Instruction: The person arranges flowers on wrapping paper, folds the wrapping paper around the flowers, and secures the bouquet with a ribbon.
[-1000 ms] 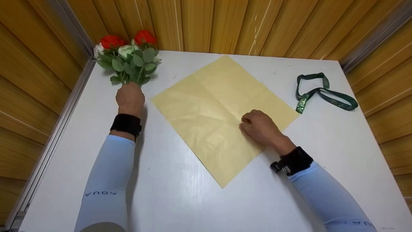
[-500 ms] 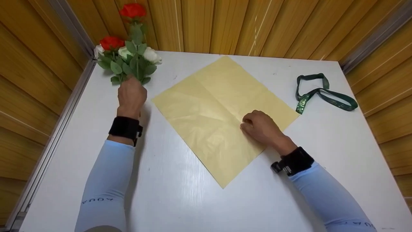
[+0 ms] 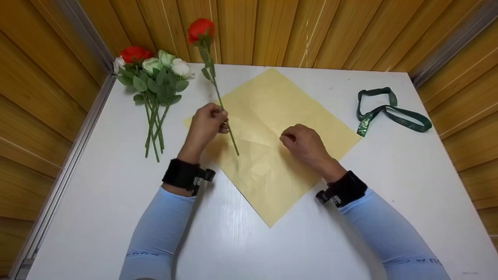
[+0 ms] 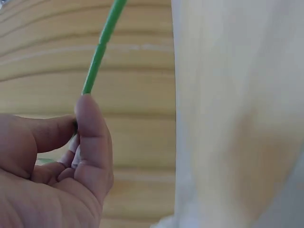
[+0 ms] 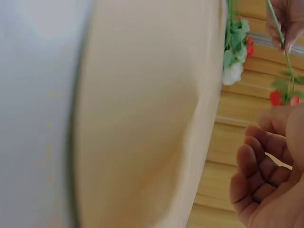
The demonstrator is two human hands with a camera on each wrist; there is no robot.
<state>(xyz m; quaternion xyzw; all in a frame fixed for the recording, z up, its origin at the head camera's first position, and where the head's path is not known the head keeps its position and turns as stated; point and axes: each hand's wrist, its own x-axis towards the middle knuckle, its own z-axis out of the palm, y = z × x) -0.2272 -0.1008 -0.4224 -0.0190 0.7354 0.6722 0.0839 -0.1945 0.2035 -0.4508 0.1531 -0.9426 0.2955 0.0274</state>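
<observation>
My left hand [image 3: 206,126] pinches the stem of a red artificial rose [image 3: 201,30] between thumb and fingers, over the left part of a yellow wrapping paper sheet [image 3: 272,93]. The rose's head points away, and the stem's lower end slants toward the paper's middle. In the left wrist view the green stem [image 4: 99,57] rises from between the fingertips. My right hand [image 3: 307,146] hovers over the right half of the paper, fingers loosely curled and holding nothing, as the right wrist view also shows.
A bunch of red, white and pale green roses [image 3: 155,77] lies at the back left, stems toward me. A green ribbon [image 3: 406,121] lies looped at the right, one end by the paper's right corner. Wooden panels [image 3: 253,31] stand behind the white table [image 3: 128,194].
My left hand has lifted one red rose out of the bunch and carried it right, over the paper. My right hand has shifted slightly left and away from me.
</observation>
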